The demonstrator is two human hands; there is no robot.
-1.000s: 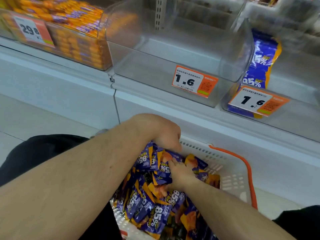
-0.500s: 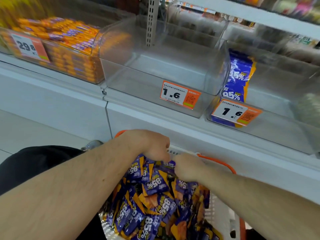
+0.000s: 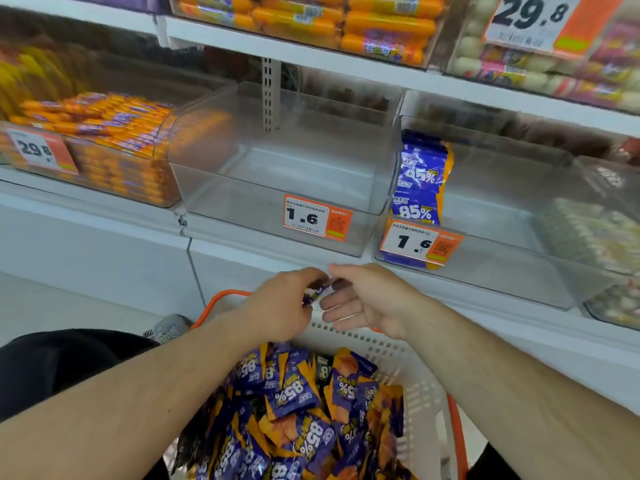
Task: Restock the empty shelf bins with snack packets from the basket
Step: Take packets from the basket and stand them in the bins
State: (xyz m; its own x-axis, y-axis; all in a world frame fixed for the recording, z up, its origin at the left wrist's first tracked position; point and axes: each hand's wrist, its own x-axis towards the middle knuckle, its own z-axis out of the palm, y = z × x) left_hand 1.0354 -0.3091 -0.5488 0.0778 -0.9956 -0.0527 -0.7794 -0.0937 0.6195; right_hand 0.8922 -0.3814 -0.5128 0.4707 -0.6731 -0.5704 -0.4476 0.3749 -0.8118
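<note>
The left hand [image 3: 277, 306] is pinching a purple packet [image 3: 317, 293] above the basket [image 3: 398, 351] while the right hand [image 3: 363, 299] is hanging loosely spread beside it; it should be lifting straight over the front wall of the empty bin [image 3: 277, 174].

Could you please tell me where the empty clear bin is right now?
Head view, centre: the empty clear bin sits between the orange-sausage bin on its left and the bin with purple packets on its right.
</note>
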